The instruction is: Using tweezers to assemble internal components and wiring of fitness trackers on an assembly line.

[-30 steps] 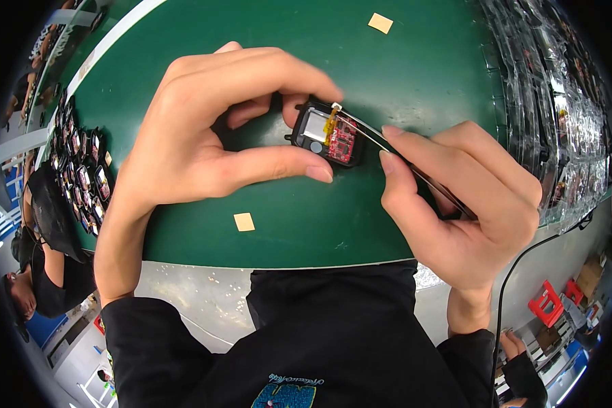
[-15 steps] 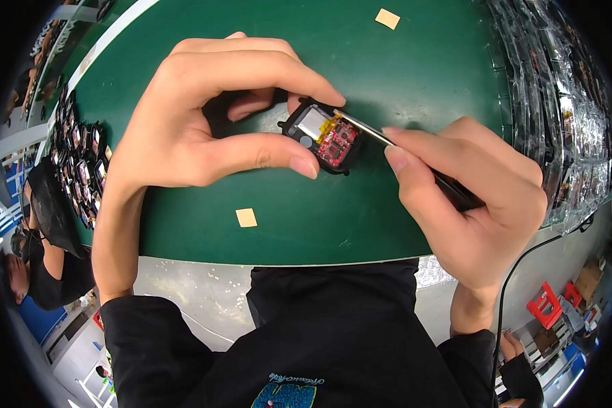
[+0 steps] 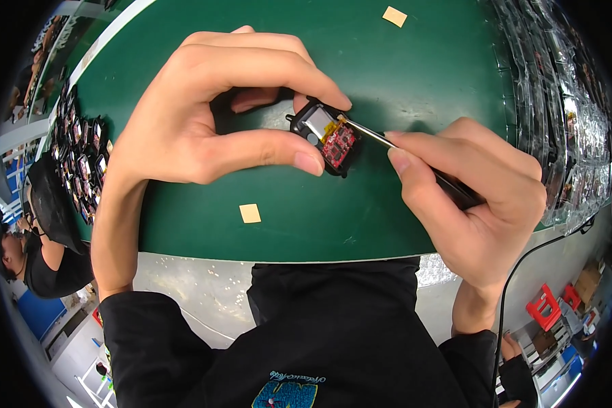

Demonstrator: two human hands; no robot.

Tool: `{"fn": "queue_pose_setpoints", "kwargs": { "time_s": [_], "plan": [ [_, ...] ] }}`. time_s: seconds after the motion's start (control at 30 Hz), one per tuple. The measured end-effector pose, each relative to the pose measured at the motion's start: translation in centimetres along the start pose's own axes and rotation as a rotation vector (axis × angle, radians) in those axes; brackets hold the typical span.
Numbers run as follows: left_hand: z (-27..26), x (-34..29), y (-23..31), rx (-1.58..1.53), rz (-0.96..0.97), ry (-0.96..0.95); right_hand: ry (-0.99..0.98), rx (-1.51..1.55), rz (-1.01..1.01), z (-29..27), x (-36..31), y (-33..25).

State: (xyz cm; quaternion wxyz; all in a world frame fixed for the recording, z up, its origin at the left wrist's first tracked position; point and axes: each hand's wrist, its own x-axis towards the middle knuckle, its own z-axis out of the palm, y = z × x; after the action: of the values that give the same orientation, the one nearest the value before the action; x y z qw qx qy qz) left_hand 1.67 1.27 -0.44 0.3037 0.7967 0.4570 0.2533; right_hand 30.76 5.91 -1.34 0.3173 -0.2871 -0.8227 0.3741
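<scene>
Device (image 3: 327, 136), pinched in left hand (image 3: 194, 126) over green table (image 3: 319, 224), red board (image 3: 338, 145) and silver battery (image 3: 319, 122) exposed. Grasped in right hand (image 3: 483, 187), tweezers (image 3: 372, 134), tips at device's upper-right edge. Farther out, pale yellow squares (image 3: 249, 213) on table, dark units (image 3: 81, 163) heaped at left, clear plastic (image 3: 557, 136) at right.

The right hand (image 3: 479, 197) covers the back of the tweezers (image 3: 370, 132); whether their tips grip anything is too small for me to tell. The left hand (image 3: 197, 115) hides part of the black case (image 3: 300, 127). Glare muddles what the clear plastic (image 3: 571, 129) holds.
</scene>
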Motion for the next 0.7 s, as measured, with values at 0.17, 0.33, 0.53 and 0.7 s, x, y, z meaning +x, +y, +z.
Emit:
{"fn": "queue_pose_setpoints", "kwargs": {
  "time_s": [0.17, 0.33, 0.53, 0.7],
  "plan": [
    [0.43, -0.03, 0.02, 0.006, -0.021, 0.038, 0.008, 0.016, -0.017, 0.44, 0.04, 0.30],
    [0.21, 0.03, 0.03, 0.055, 0.061, 0.017, -0.001, -0.019, -0.027, 0.21, 0.04, 0.09],
    [0.34, 0.16, 0.16, 0.054, 0.052, 0.024, 0.006, 0.011, -0.047, 0.29, -0.08, 0.33],
    [0.25, -0.17, 0.15, 0.057, 0.057, 0.020, 0.020, 0.011, -0.054, 0.40, -0.26, 0.31]
  ]
}}
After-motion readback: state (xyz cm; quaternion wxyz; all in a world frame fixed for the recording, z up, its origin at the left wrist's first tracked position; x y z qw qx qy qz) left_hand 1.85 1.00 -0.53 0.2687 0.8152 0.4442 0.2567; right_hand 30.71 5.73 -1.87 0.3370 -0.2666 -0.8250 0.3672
